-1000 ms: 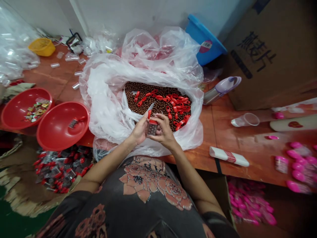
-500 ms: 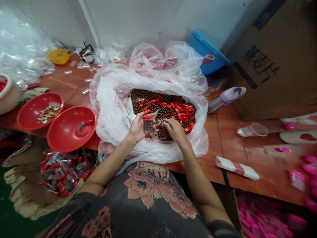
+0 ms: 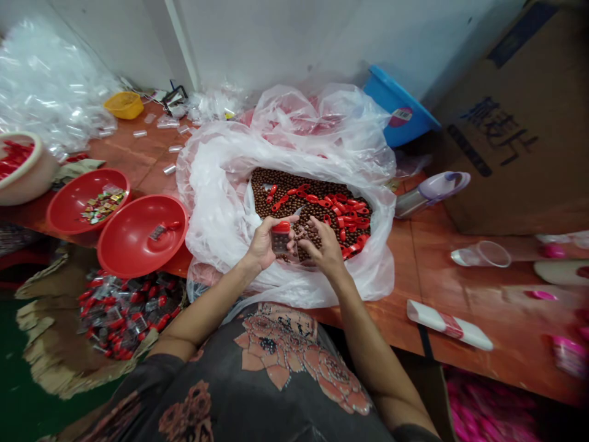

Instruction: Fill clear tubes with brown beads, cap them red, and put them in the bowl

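My left hand [image 3: 261, 247] is closed around a small clear plastic container [image 3: 280, 241] with a red cap at its top, and the thumb lies along the cap. Just to its right, my right hand [image 3: 326, 248] is open, its thumb and fingers apart and nothing visible between them. Both hands are over a white plastic bag [image 3: 216, 245] spread wide, full of small brown balls [image 3: 301, 178]. Several red plastic caps [image 3: 347, 212] lie on the balls, mostly to the right. A clear pointed piece shows between the hands; its kind is unclear.
Two red bowls [image 3: 115, 261] stand left, above a carton of red-capped containers [image 3: 133, 313]. A blue basin [image 3: 400, 110] leans behind the bag. To the right are a lidded jug [image 3: 432, 193], a clear cup [image 3: 490, 253], a white packet [image 3: 448, 325] and a large carton [image 3: 515, 153].
My right hand's fingers have spread from a pinch. The left thumb has moved over the container's red cap. The whole view has shifted slightly, so things appear further right.
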Tool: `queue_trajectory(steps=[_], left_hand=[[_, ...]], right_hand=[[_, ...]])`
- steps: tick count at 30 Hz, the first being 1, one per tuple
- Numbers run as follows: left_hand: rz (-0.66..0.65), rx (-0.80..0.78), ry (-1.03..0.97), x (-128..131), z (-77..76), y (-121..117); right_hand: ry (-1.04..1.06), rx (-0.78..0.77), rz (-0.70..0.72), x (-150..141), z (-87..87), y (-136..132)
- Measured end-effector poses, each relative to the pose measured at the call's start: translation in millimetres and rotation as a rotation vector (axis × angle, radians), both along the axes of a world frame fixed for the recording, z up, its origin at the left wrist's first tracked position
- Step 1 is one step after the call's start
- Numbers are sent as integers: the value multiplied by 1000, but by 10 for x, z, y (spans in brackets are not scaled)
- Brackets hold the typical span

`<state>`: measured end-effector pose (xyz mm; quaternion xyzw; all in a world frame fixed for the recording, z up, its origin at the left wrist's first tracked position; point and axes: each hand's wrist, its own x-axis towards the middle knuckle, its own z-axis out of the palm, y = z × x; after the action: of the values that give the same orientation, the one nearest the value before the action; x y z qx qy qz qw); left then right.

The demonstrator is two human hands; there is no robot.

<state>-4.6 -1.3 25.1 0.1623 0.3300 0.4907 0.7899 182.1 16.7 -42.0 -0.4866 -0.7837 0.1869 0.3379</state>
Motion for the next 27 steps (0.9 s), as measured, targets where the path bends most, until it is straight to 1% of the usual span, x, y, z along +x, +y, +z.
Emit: queue_trajectory(steps=[1, 3, 4, 6, 8, 12, 14, 15, 17, 18, 19, 21, 22, 24, 25, 26, 27], left_hand=[[-7, 8, 7, 19, -14, -7], [-20, 16, 24, 54, -40, -21], [-18, 13, 37, 68, -52, -27], [0, -8, 79, 89, -74, -38], [32, -31, 126, 108, -96, -55], [60, -46, 188, 165, -114, -125], [73, -2, 248, 151, -72, -157], [85, 42, 300, 104, -32, -163], [154, 160, 466, -119, 84, -154], [225, 220, 579, -306, 156, -142], [323, 272, 713, -541, 231, -129], [577, 320, 1011, -1118, 374, -115], [651, 314, 1164, -1426, 437, -117], [678, 224, 1501, -1972, 539, -133], [627, 203, 1702, -2170, 581, -137], [609, 212, 1856, -2298, 618, -129], [611, 257, 1968, -2350, 650, -103]], right_hand=[[37, 19, 82, -45, 117, -57], [15, 43, 211, -124, 321, -153], [-18, 60, 245, -154, 394, -186], [-88, 103, 254, -191, 465, -218], [-141, 150, 236, -204, 453, -214], [-216, 210, 245, -224, 362, -186], [-226, 229, 251, -253, 335, -191], [-222, 236, 250, -271, 324, -198], [-198, 233, 244, -301, 289, -216], [-177, 220, 238, -309, 259, -224], [-152, 199, 227, -309, 220, -227], [-99, 137, 192, -283, 114, -220], [-80, 105, 180, -259, 54, -209], [-75, 50, 181, -202, -65, -175], [-87, 31, 195, -174, -116, -153], [-103, 17, 209, -150, -155, -129], [-119, 5, 218, -133, -182, -103]])
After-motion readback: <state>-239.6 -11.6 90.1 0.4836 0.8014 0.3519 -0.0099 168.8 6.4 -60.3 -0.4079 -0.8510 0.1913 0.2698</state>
